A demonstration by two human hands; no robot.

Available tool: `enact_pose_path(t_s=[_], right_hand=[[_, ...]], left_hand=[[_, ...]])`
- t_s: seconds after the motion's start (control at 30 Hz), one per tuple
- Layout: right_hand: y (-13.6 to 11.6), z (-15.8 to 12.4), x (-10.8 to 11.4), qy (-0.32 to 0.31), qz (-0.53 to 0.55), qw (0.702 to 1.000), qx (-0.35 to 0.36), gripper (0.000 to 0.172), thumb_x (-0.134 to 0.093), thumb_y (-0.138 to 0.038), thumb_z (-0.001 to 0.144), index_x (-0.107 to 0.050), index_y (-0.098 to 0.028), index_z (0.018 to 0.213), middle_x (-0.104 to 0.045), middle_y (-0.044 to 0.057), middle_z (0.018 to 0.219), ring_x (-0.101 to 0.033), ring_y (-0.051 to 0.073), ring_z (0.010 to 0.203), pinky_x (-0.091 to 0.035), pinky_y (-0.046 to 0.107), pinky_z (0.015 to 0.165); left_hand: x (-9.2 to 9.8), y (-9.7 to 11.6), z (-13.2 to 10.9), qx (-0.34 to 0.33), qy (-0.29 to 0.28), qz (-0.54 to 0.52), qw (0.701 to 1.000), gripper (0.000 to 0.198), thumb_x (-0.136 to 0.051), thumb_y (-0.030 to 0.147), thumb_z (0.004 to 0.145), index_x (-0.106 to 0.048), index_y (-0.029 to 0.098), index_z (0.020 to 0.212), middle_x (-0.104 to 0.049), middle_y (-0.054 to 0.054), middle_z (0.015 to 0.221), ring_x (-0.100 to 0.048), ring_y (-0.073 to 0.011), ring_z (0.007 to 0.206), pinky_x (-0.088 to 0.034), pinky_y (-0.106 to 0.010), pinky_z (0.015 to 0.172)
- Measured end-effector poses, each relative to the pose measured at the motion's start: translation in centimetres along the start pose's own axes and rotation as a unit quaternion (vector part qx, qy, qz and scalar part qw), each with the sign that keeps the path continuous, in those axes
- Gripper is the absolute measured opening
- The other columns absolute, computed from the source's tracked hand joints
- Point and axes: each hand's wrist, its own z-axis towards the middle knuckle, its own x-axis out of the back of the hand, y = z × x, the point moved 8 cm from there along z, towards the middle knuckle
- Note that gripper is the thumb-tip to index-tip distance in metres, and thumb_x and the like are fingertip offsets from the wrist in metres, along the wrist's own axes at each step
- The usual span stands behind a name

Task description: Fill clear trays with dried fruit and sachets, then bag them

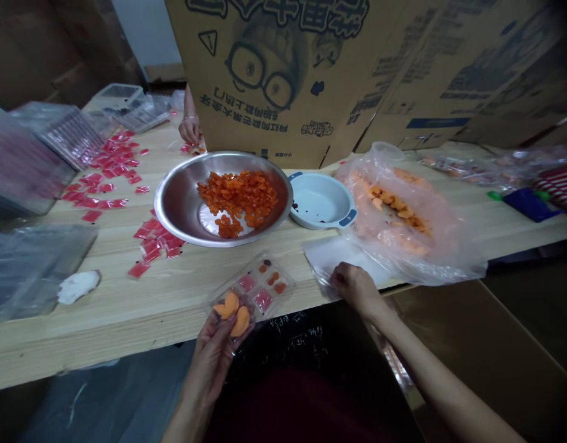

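Observation:
My left hand (214,354) grips a clear plastic compartment tray (277,267) at the table's front edge, thumb on top. Beside the thumb, in its near end, lie several orange petal-shaped pieces (232,311). Small red packets (262,300) and little orange-brown bits (275,279) sit in other compartments. To the right, my right hand (355,286) is closed with fingers curled together, over a white sheet (345,255) and clear film. Whatever its fingers pinch is too small or hidden to make out.
Behind the tray stands a steel bowl (177,209) of orange pieces, beside a pale blue dish (318,197). A plastic bag (443,215) of orange pieces lies right. Red packets (149,240) and stacked clear boxes (57,132) are left. Another person's hand (190,130) shows beside a cardboard box (283,80).

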Motion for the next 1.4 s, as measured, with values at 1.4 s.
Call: enact_pose_path(t_s=[1.4], right_hand=[[0.2,8.3,1.9,0.018,0.173,0.983,0.052,0.019,-0.058,-0.038,0.072,-0.057,-0.021,0.063,-0.054,-0.003,0.054,-0.047,0.013,0.052,-0.036,0.024,0.050]], left_hand=[[-11.3,-3.4,-0.2,-0.123,-0.147,0.337,0.922,0.040,-0.069,0.041,0.094,-0.068,0.021,0.129,-0.072,-0.014,0.131,-0.066,-0.0311,0.122,-0.043,-0.048,0.114]])
